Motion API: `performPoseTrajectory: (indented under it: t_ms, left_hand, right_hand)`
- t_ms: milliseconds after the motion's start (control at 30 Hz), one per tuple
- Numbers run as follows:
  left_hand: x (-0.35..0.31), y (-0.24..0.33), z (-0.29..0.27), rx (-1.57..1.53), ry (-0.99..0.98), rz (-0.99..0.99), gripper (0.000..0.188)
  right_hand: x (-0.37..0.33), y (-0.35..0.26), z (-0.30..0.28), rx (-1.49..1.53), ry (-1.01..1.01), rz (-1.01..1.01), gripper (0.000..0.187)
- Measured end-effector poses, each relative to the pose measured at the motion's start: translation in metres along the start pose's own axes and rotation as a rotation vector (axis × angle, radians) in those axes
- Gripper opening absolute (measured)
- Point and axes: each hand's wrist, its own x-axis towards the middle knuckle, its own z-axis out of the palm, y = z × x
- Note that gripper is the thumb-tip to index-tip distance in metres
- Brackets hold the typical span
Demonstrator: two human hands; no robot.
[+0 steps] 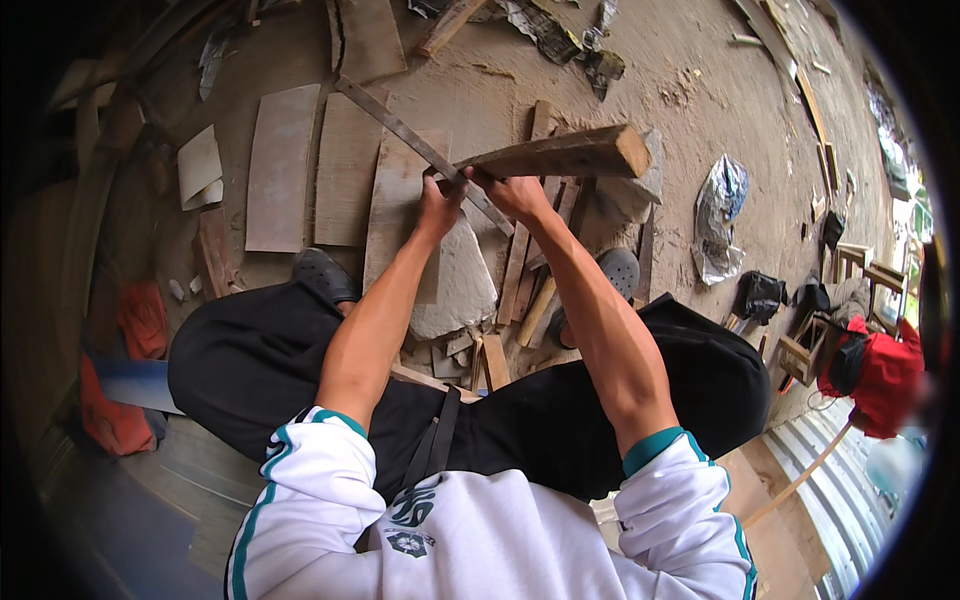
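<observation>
A narrow, flat grey-brown strip [400, 130] runs diagonally in front of me, with small marks along its face. My left hand [440, 205] is closed on its near edge, the thumb pointing up. Just to the right, my right hand [512, 196] is closed on the same strip, its fingers beside the narrow-looking end of a thick wooden beam [560, 155]. The beam's sawn end is raised toward me at the right. Whether the right fingers also touch the beam cannot be made out. Below my hands lies a pale stone slab [455, 285].
Flat boards [283, 165] lie on the dirt floor to the left. Wood offcuts [515, 270] lie between my feet. Crumpled silver foil [722, 215] and a black bag [762, 297] are to the right. Beyond them are a red cloth item [878, 380] and corrugated sheet metal [835, 490].
</observation>
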Motion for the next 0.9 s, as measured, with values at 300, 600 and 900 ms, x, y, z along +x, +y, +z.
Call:
performPoseTrajectory:
  t_ms: [300, 600, 900]
  left_hand:
    - [-0.002, -0.002, 0.006, 0.018, 0.05, 0.077, 0.054]
    - [-0.008, 0.014, 0.008, 0.052, 0.037, 0.079, 0.062]
    - [-0.004, 0.002, 0.008, 0.048, 0.101, 0.138, 0.068]
  right_hand:
    - [-0.007, -0.009, 0.003, -0.125, 0.024, 0.048, 0.049]
    - [-0.013, 0.003, 0.013, -0.225, 0.053, 0.08, 0.055]
    - [-0.015, -0.011, 0.015, -0.054, 0.074, 0.054, 0.058]
